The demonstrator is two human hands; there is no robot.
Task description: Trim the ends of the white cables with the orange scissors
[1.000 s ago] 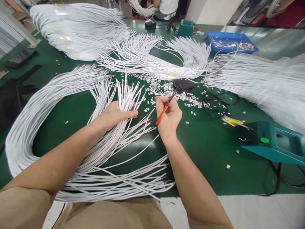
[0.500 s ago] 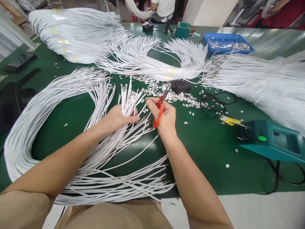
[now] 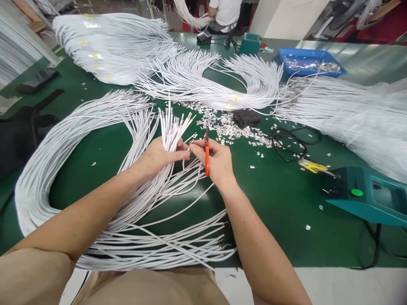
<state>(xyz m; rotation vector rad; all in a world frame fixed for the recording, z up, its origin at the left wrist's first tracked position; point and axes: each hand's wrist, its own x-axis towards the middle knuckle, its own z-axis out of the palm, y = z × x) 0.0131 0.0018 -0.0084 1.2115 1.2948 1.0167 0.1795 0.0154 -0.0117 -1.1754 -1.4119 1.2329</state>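
Note:
My left hand (image 3: 165, 153) is closed around a bunch of white cables (image 3: 171, 129), whose ends fan out above the thumb. Close beside it, my right hand (image 3: 218, 159) has orange-handled scissors (image 3: 207, 156) in its grip, the dark blades pointing up and away from me. The right thumb and fingertips also pinch near a single cable end by the left thumb; the exact contact is too small to make out. Below the hands, more white cables (image 3: 165, 245) spread toward the right, with their ends lying loose. The long cable bundle (image 3: 34, 182) curves round on the left.
Small silvery scraps (image 3: 229, 127) lie scattered around a black box (image 3: 246, 118). Behind are large cable bundles (image 3: 111, 46) and a blue tray (image 3: 313, 59) of small metal pieces. At right stands a teal device (image 3: 365, 195) near yellow-handled pliers (image 3: 313, 165). A person (image 3: 224, 15) sits beyond the table.
My right hand has moved slightly down and left, closer to the left hand. The scissors have turned more upright. The whole view has shifted a little.

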